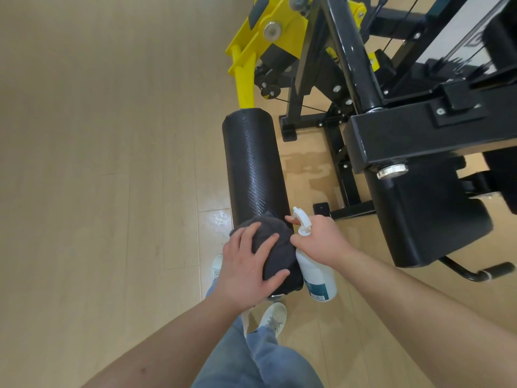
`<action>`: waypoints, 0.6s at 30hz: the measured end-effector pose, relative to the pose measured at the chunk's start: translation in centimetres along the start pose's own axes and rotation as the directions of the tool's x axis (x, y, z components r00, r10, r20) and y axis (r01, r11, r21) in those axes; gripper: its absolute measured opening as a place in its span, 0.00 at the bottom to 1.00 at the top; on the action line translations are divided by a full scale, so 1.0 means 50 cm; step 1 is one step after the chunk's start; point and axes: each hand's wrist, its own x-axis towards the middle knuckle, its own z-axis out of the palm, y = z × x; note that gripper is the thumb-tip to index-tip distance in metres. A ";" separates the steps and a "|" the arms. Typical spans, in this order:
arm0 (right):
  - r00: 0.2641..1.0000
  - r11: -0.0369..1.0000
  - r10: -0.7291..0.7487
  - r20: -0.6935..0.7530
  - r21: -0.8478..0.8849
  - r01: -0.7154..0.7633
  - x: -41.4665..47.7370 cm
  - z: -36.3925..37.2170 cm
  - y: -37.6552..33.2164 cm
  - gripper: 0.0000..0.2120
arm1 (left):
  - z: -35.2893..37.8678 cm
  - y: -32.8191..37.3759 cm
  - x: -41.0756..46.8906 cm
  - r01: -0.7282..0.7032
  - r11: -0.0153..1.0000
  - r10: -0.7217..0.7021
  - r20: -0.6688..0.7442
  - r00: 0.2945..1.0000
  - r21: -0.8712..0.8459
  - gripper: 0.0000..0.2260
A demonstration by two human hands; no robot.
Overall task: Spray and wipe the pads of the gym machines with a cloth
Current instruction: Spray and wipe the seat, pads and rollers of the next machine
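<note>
At the near end of the black roller pad [254,163], the left hand [247,266] presses a dark grey cloth [282,253] onto the pad's curve, its fingers [247,233] spread and fairly straight rather than curled round it. Just right of that same end, the right hand [321,239] grips the neck of a white spray bottle [317,275] with its forefinger on the trigger. A yellow arm [243,85] meets the pad's far end, and wet patches shine on the wooden floor [112,163] on either side of the pad.
</note>
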 end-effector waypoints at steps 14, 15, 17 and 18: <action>1.000 1.000 0.000 0.027 -0.017 0.000 -0.001 0.006 0.020 0.24 | 0.013 -0.028 0.039 -0.312 0.939 0.328 -0.107 0.938 0.147 0.14; 1.000 1.000 -0.001 0.025 -0.012 0.001 0.000 0.004 0.019 0.24 | 0.015 -0.034 0.048 -0.329 0.932 0.346 -0.110 0.932 0.150 0.14; 1.000 1.000 0.000 0.011 -0.006 0.000 0.005 0.000 0.017 0.24 | 0.016 -0.046 0.068 -0.351 0.925 0.370 -0.132 0.920 0.145 0.13; 1.000 1.000 0.003 0.003 0.001 -0.003 0.007 -0.002 0.015 0.24 | 0.016 -0.052 0.078 -0.360 0.922 0.379 -0.145 0.914 0.145 0.13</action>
